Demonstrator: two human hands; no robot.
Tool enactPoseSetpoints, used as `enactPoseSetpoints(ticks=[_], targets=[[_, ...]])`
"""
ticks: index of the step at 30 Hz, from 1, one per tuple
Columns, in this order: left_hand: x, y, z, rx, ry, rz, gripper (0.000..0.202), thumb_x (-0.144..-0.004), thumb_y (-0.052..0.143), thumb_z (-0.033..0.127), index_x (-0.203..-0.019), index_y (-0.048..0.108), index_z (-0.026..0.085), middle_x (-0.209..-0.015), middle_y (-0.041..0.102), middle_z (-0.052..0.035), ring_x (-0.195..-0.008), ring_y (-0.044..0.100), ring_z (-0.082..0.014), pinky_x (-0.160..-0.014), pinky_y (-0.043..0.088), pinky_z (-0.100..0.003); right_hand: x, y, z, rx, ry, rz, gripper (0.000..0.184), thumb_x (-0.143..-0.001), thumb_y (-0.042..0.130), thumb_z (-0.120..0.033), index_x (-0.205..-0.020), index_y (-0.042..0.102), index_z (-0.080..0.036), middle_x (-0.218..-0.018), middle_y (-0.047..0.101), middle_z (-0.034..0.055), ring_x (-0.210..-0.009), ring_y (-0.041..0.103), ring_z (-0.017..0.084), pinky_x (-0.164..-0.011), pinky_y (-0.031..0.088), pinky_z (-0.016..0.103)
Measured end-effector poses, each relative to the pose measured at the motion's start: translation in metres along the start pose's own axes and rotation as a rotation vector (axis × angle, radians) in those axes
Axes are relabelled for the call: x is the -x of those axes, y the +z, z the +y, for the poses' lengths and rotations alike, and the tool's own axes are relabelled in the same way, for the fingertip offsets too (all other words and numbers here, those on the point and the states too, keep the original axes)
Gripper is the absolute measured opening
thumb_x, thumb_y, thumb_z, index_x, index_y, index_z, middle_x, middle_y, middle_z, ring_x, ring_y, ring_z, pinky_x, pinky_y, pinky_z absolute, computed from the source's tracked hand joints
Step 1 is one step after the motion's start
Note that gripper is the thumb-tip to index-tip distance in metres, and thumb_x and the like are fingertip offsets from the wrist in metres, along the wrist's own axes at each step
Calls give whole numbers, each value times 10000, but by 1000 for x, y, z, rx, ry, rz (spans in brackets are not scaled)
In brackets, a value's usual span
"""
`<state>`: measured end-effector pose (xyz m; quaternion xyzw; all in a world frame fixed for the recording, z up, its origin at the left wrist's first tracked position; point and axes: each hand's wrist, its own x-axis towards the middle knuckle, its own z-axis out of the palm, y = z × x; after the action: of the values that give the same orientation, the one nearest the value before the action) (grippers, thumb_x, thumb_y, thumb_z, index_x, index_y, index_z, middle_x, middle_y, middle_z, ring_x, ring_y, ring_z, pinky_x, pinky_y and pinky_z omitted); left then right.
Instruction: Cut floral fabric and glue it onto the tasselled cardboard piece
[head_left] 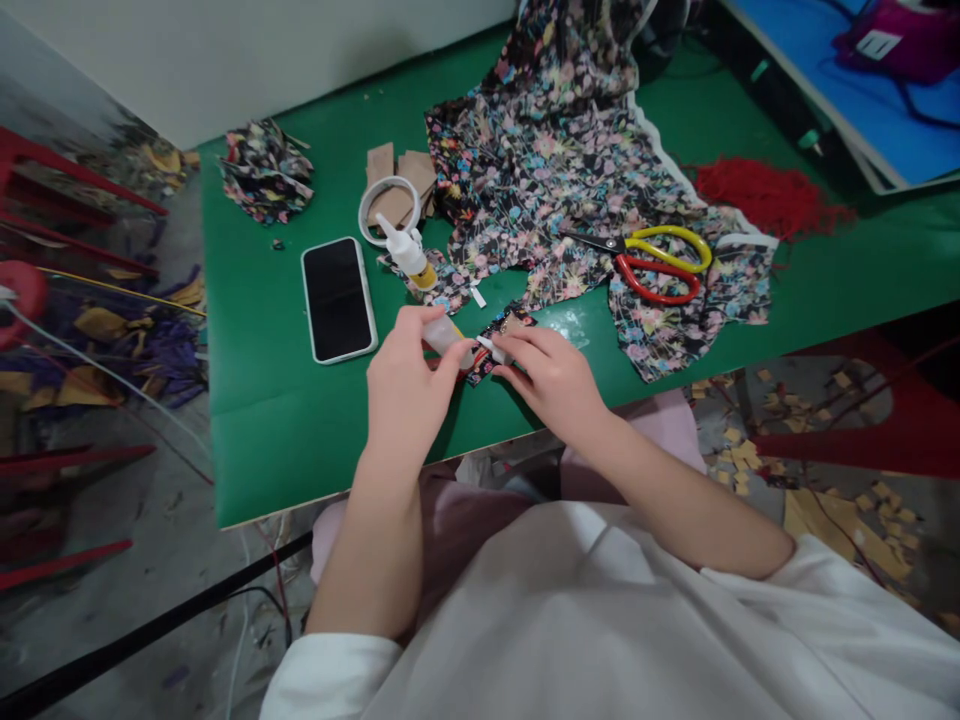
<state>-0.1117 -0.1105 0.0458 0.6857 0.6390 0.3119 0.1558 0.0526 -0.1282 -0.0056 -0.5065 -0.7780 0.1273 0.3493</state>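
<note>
My left hand (409, 385) is wrapped round a small translucent white bottle (444, 335), which lies tilted with its narrow end towards the right. Opposite it, the fingers of my right hand (556, 382) are closed on a small white piece (493, 349) at that end, which looks like a cap or nozzle. Beneath the fingertips lies a narrow strip of dark floral fabric (480, 372), partly covered by both hands. A second white bottle (409, 255) with a pointed nozzle and yellow label stands just beyond my left hand.
A phone (338, 300) lies to the left. Behind are a white tape ring (362, 215), brown card pieces (381, 160) and a crumpled floral bundle (266, 172). Floral cloth (540, 165) spreads across the back, with scissors (664, 288) on it. Red threads (765, 198) lie at right.
</note>
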Motion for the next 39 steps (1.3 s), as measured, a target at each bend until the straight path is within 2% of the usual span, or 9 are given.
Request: enactPoseSetpoints(ticks=[5, 11, 15, 19, 22, 27, 30, 35, 39], targets=[[-3, 1, 2, -87, 24, -63, 336, -749, 619, 365, -1034, 532, 208, -950, 616, -17, -827, 598, -176, -697, 472, -272, -2, -2, -1, -62, 42, 10, 268, -856, 511, -282, -1071, 628, -172, -1012, 644, 94, -961, 576, 201, -857, 470, 346], [-3, 1, 2, -78, 0, -56, 332, -730, 634, 375, -1006, 538, 217, -913, 616, -7, -800, 598, -179, -704, 466, -288, -4, -12, 5, -232, 232, 129, 252, -821, 568, -284, -1051, 638, -208, -1011, 651, 59, -876, 607, 156, -782, 507, 310], [-6, -3, -3, 86, -79, -35, 339, -719, 645, 370, -1004, 531, 227, -896, 618, -4, -792, 607, -163, -650, 486, -261, -4, -16, 14, -161, 181, 132, 235, -813, 580, -267, -1033, 638, -208, -998, 659, 57, -882, 609, 169, -786, 505, 328], [-10, -13, -5, 280, -128, 83, 375, -734, 639, 377, -1045, 491, 230, -882, 609, -8, -759, 604, -135, -630, 511, -246, -3, -15, 16, -58, 95, 82, 234, -807, 588, -237, -1024, 645, -171, -975, 667, 76, -919, 600, 186, -837, 481, 344], [-12, -14, -1, 320, -120, 143, 380, -730, 649, 376, -1042, 488, 230, -870, 605, -5, -761, 604, -136, -634, 519, -252, -3, -15, 15, -91, 116, 89, 223, -803, 592, -240, -1010, 650, -179, -968, 669, 72, -919, 601, 184, -832, 482, 342], [-9, 3, 12, 313, -76, -5, 341, -731, 640, 306, -1038, 506, 242, -896, 612, 3, -788, 609, -138, -605, 505, -217, -5, -16, 15, -336, 340, 176, 221, -778, 616, -281, -979, 650, -196, -934, 681, 44, -746, 619, 137, -728, 517, 303], [-6, 14, 18, 306, -70, -86, 324, -736, 630, 292, -1035, 515, 248, -975, 610, -1, -827, 608, -143, -596, 505, -208, -7, -16, 16, -449, 461, 161, 231, -770, 613, -298, -970, 645, -186, -883, 688, 39, -706, 626, 130, -700, 523, 295], [-6, 20, 20, 300, -62, -92, 327, -740, 636, 290, -1038, 511, 243, -990, 600, 2, -832, 599, -137, -617, 513, -212, -10, -22, 19, -561, 551, 219, 224, -756, 618, -317, -938, 640, -188, -833, 678, 21, -701, 618, 124, -682, 524, 284], [-12, 23, 20, 366, 0, -87, 385, -746, 637, 265, -1087, 462, 229, -989, 592, -12, -878, 598, -147, -714, 523, -259, -10, -31, 25, -591, 565, 287, 255, -737, 642, -304, -969, 628, -200, -877, 670, 23, -745, 614, 126, -711, 524, 284]])
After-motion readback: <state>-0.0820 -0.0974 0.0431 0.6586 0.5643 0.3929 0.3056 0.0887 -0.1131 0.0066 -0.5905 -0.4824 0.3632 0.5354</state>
